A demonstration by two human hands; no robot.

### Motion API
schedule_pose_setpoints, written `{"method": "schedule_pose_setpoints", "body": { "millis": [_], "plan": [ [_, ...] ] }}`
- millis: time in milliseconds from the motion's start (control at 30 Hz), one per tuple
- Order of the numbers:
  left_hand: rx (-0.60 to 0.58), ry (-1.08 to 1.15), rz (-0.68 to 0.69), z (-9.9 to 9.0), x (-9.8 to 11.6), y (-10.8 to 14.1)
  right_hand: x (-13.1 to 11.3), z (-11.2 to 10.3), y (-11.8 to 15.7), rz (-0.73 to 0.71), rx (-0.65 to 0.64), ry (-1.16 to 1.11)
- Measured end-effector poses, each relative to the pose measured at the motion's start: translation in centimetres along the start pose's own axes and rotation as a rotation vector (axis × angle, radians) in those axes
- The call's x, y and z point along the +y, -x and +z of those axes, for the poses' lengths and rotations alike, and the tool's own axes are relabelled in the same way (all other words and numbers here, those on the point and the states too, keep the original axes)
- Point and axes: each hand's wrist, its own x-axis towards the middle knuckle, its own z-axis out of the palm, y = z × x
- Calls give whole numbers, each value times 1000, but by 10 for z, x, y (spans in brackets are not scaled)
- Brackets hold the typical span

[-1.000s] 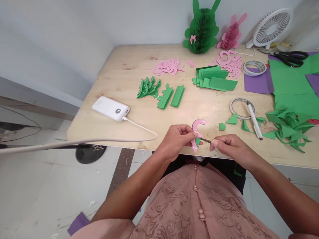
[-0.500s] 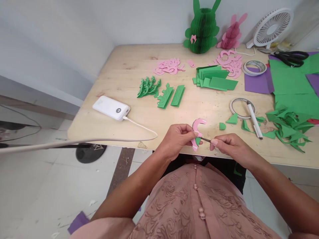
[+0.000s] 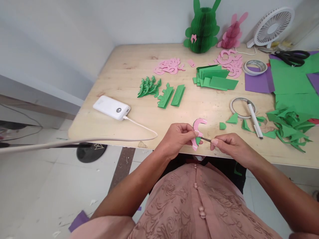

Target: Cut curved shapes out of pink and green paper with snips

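Note:
A curved pink paper piece [image 3: 196, 124] is pinched between the thumb and fingers of my left hand [image 3: 179, 137], near the table's front edge. A small green paper piece [image 3: 198, 140] lies against its lower part. My right hand [image 3: 228, 144] grips a thin dark tool [image 3: 206, 139] like tweezers, whose tip reaches the papers beside my left thumb. Small green scraps [image 3: 222, 125] lie on the table just beyond my right hand.
Behind my hands are folded green strips [image 3: 177, 95], green cutouts [image 3: 149, 87] and pink cutouts [image 3: 169, 66]. A white power bank [image 3: 111, 107] with a cable sits left. Rightward are a white pen [image 3: 254, 120], tape roll [image 3: 254, 67], black scissors [image 3: 292, 58] and fan [image 3: 273, 28].

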Motion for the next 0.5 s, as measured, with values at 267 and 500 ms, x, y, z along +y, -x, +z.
{"method": "schedule_pose_setpoints", "body": {
  "millis": [267,500],
  "plan": [
    [-1,4,-8,0,1,0,-1,0,0,-19,3,27],
    [-8,19,-14,-1,0,0,1,1,0,-17,15,27]
  ]
}}
